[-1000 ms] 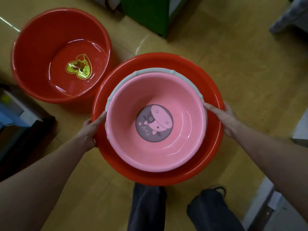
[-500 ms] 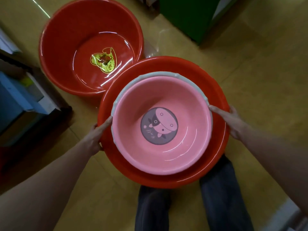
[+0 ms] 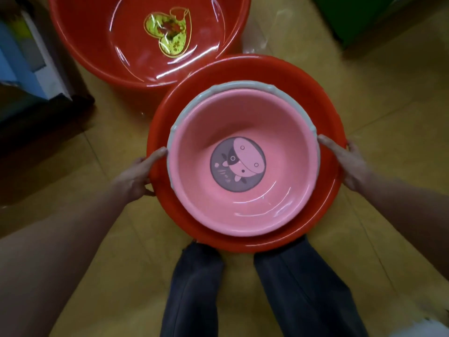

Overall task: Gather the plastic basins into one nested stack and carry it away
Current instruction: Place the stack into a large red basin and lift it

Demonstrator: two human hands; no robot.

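I hold a nested stack at waist height: a pink basin (image 3: 243, 190) with a cartoon sticker sits inside a grey-rimmed basin (image 3: 243, 84), which sits inside a red basin (image 3: 257, 66). My left hand (image 3: 136, 175) grips the red rim on the left, thumb over the edge. My right hand (image 3: 347, 164) grips the red rim on the right. A larger red basin (image 3: 102, 45) with a gold heart sticker stands on the floor ahead, its near rim partly hidden behind the stack.
The floor (image 3: 364, 98) is yellow-tan tile. A dark low shelf with blue and white boxes (image 3: 26, 69) is at the left. A green cabinet (image 3: 359, 18) stands at the upper right. My dark trouser legs (image 3: 194, 288) show below the stack.
The stack has moved closer to the large red basin on the floor, which now fills the top left of the view. Both hands keep their grip on the rim.
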